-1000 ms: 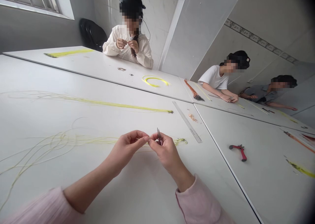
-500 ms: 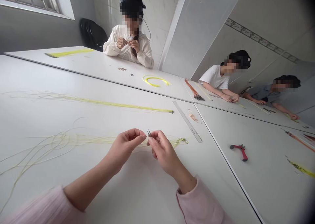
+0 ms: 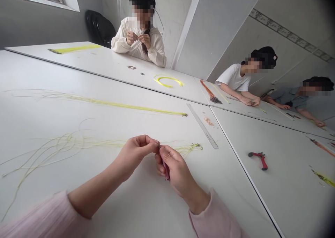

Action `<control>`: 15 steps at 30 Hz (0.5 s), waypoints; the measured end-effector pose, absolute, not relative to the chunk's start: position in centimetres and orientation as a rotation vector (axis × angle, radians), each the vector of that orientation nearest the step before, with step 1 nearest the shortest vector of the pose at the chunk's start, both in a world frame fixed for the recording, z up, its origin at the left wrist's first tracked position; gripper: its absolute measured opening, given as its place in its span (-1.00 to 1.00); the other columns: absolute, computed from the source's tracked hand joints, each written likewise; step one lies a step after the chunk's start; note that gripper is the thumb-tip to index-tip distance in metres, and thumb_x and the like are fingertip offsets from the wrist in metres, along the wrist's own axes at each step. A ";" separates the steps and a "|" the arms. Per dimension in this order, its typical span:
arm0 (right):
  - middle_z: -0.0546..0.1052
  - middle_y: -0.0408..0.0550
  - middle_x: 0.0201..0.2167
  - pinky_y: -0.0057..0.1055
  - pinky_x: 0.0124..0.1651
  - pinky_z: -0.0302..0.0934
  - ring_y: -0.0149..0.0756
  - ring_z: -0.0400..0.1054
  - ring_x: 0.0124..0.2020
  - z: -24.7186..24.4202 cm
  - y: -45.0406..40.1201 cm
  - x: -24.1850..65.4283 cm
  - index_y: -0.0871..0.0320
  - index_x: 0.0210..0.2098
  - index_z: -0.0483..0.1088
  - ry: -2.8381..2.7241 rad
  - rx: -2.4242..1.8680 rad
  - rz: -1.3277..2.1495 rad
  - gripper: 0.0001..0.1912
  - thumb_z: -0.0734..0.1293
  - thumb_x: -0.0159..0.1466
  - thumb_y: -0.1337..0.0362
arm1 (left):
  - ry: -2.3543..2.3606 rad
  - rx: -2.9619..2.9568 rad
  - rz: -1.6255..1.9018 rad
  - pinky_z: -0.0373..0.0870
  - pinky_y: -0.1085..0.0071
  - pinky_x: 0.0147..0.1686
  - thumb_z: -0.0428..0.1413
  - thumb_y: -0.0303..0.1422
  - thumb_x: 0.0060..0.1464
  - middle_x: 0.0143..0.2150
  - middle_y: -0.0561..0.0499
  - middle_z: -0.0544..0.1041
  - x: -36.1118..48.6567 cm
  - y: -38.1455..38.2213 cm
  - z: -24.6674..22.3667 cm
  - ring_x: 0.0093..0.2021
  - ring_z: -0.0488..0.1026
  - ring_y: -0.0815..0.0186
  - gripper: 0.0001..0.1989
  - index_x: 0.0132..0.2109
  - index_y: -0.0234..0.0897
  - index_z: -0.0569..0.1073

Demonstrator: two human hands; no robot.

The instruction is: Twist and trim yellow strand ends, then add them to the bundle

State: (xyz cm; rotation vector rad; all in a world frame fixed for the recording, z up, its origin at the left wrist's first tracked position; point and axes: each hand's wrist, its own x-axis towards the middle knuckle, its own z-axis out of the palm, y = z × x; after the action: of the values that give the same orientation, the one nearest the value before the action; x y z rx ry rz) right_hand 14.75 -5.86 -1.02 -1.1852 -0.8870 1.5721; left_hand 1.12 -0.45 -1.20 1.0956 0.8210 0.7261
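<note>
My right hand [image 3: 178,170] is wrapped round small pliers with dark red handles [image 3: 165,170], their pointed metal tips up against my left fingertips. My left hand [image 3: 136,156] is closed in a pinch at those tips; what it holds is too small to make out. Beneath and behind both hands, loose pale-yellow lines [image 3: 69,139] run across the table, with small hooks [image 3: 196,146] at their right end. Farther off lies a tidier bundle of yellow line [image 3: 138,108], its dark hooks [image 3: 184,114] gathered at the right.
A clear ruler [image 3: 202,125] and some copper-coloured bits [image 3: 208,121] lie beyond my right hand. Red-handled pliers [image 3: 261,160] rest on the adjoining table [image 3: 243,135]. Across the tables, several people work with their hands near yellow and orange bundles [image 3: 209,90].
The plier tips, apart from my left fingers before, now meet them. My right hand has turned, so the red handles show. The view has shifted slightly.
</note>
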 end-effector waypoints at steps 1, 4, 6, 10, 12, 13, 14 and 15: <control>0.23 -0.19 -0.49 -0.49 -0.58 -0.16 -0.54 0.02 -0.61 -1.1 -5.9 14.7 0.17 -0.37 0.26 -0.877 -1.180 1.581 -0.69 0.26 0.22 0.03 | 0.811 1.097 0.715 0.31 0.26 -0.18 0.12 -0.30 0.03 -0.47 0.05 0.48 1.1 -0.4 -1.3 -0.35 0.43 0.28 -0.82 -0.47 -0.23 0.35; 0.22 -0.20 -0.47 -0.49 -0.58 -0.17 -0.55 0.01 -0.61 -1.4 -5.8 14.8 0.17 -0.38 0.25 -0.868 -1.151 1.589 -0.71 0.26 0.23 0.05 | 0.800 1.097 0.704 0.33 0.26 -0.19 0.11 -0.31 0.04 -0.46 0.04 0.48 1.1 -0.4 -1.4 -0.33 0.43 0.27 -0.83 -0.46 -0.24 0.35; 0.20 -0.21 -0.47 -0.50 -0.58 -0.17 -0.56 0.01 -0.61 -1.6 -5.8 14.8 0.17 -0.38 0.25 -0.881 -1.126 1.590 -0.73 0.25 0.24 0.07 | 0.820 1.096 0.709 0.33 0.26 -0.20 0.12 -0.31 0.03 -0.39 0.02 0.50 1.0 -0.3 -1.5 -0.31 0.43 0.27 -0.83 -0.46 -0.25 0.35; 0.14 -0.24 -0.51 -0.51 -0.58 -0.18 -0.56 -0.01 -0.62 -1.8 -5.7 14.8 0.16 -0.40 0.23 -0.902 -1.141 1.589 -0.73 0.25 0.25 0.08 | 0.838 1.094 0.713 0.33 0.27 -0.19 0.13 -0.30 0.02 -0.37 0.02 0.50 1.0 -0.3 -1.4 -0.27 0.44 0.26 -0.83 -0.46 -0.25 0.36; 0.16 -0.24 -0.50 -0.51 -0.58 -0.17 -0.56 -0.01 -0.62 -1.8 -5.7 14.8 0.16 -0.40 0.23 -0.893 -1.153 1.589 -0.72 0.25 0.24 0.06 | 0.819 1.095 0.712 0.33 0.27 -0.18 0.12 -0.30 0.03 -0.41 0.01 0.51 1.1 -0.3 -1.4 -0.26 0.45 0.24 -0.83 -0.46 -0.25 0.37; 0.17 -0.23 -0.50 -0.51 -0.58 -0.17 -0.56 -0.01 -0.62 -1.7 -5.7 14.9 0.16 -0.40 0.23 -0.887 -1.156 1.592 -0.71 0.26 0.23 0.05 | 0.818 1.095 0.714 0.33 0.27 -0.17 0.12 -0.31 0.02 -0.42 0.01 0.52 1.1 -0.3 -1.3 -0.26 0.45 0.24 -0.84 -0.46 -0.25 0.38; 0.17 -0.23 -0.49 -0.51 -0.58 -0.17 -0.56 0.00 -0.62 -1.7 -5.7 14.9 0.16 -0.40 0.23 -0.883 -1.158 1.597 -0.70 0.27 0.22 0.04 | 0.824 1.096 0.719 0.32 0.27 -0.17 0.12 -0.31 0.02 -0.41 0.00 0.53 1.1 -0.2 -1.3 -0.25 0.46 0.24 -0.84 -0.46 -0.25 0.38; 0.18 -0.23 -0.49 -0.51 -0.58 -0.16 -0.56 0.00 -0.61 -1.6 -5.6 14.9 0.16 -0.39 0.23 -0.882 -1.161 1.603 -0.70 0.27 0.21 0.04 | 0.836 1.095 0.724 0.32 0.28 -0.16 0.13 -0.32 0.01 -0.39 0.00 0.54 1.1 -0.2 -1.3 -0.25 0.46 0.24 -0.85 -0.47 -0.25 0.39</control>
State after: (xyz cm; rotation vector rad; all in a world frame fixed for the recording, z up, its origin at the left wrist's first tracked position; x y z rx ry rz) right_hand 14.89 -5.64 -1.63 -1.1608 -0.8817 1.6028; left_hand 1.10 -0.24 -1.29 1.0952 0.8359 0.7241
